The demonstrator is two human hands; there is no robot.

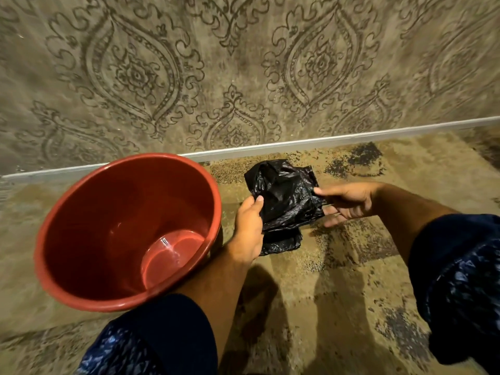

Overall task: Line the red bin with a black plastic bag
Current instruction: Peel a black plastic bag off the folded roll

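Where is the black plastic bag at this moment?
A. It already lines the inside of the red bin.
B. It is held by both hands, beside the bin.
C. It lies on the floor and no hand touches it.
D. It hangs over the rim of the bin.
B: the left hand and the right hand both grip the crumpled black bag, to the right of the empty red bin.
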